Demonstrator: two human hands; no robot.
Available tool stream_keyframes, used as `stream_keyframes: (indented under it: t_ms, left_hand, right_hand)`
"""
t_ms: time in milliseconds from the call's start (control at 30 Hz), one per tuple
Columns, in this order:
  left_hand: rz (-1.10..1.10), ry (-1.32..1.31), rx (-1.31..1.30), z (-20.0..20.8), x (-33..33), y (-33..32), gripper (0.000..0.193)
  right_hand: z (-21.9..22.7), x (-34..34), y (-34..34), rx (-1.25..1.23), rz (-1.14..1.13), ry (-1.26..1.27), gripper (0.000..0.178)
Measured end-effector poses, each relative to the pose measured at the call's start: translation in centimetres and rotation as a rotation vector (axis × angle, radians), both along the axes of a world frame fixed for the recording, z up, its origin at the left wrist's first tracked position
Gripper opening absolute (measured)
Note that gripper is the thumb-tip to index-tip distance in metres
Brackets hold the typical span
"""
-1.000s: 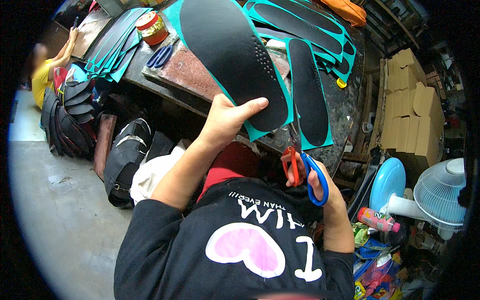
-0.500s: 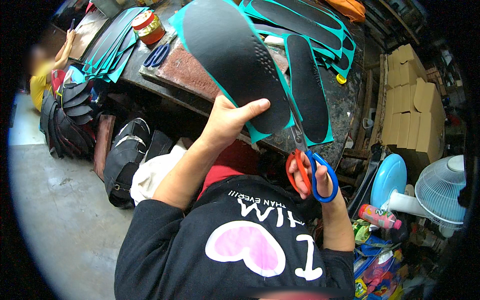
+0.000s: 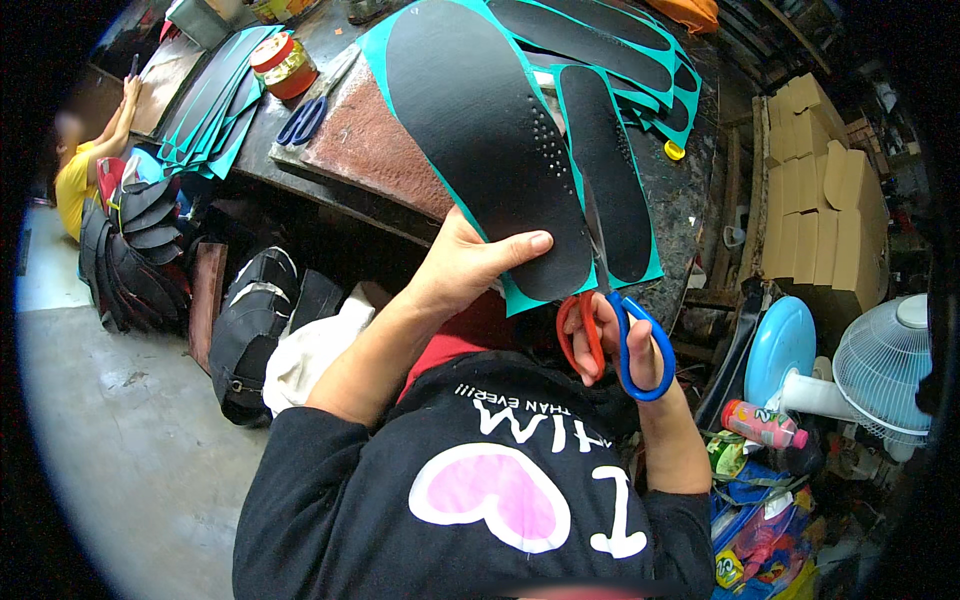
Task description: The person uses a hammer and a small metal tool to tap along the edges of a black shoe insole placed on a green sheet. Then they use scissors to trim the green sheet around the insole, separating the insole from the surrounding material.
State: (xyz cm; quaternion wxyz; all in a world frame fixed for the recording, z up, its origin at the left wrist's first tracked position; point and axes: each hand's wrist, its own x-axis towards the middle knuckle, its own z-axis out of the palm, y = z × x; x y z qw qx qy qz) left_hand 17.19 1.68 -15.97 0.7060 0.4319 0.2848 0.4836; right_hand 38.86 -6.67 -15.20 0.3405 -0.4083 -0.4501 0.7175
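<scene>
Left hand (image 3: 455,275): fingers pinch the teal sheet (image 3: 470,130), lifted to the blades.
Right hand (image 3: 620,350): fingers through the scissors (image 3: 612,325) loops, cutting around a black insole shape.

Black insole shape (image 3: 480,140) on a teal sheet (image 3: 640,265), its toe dotted with small perforations; scissors (image 3: 612,335) with one red and one blue handle loop; rusty brown slab (image 3: 365,150); red tin (image 3: 283,65); black shirt (image 3: 400,510) with pink heart
</scene>
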Motion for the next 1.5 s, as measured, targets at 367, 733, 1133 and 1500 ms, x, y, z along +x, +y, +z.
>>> stream_keyframes:
  t_ms: [367, 733, 1133, 1500]
  left_hand:
    - [-0.043, -0.056, -0.056, 0.1, 1.2, -1.0, 0.036]
    - [0.197, -0.217, -0.045, -0.1, 0.1, 0.9, 0.053]
    - [0.233, -0.021, 0.095, -0.7, 1.0, -0.3, 0.052]
    - [0.114, 0.000, 0.010, -0.5, 0.5, -0.7, 0.053]
  right_hand:
    - [0.0, -1.0, 0.2, 0.072, -0.101, 0.074, 0.091]
    - [-0.5, 0.0, 0.4, 0.011, -0.036, -0.028, 0.091]
    - [-0.1, -0.1, 0.6, -0.005, 0.069, 0.036, 0.098]
    - [-0.1, 0.5, 0.5, -0.027, 0.041, -0.004, 0.095]
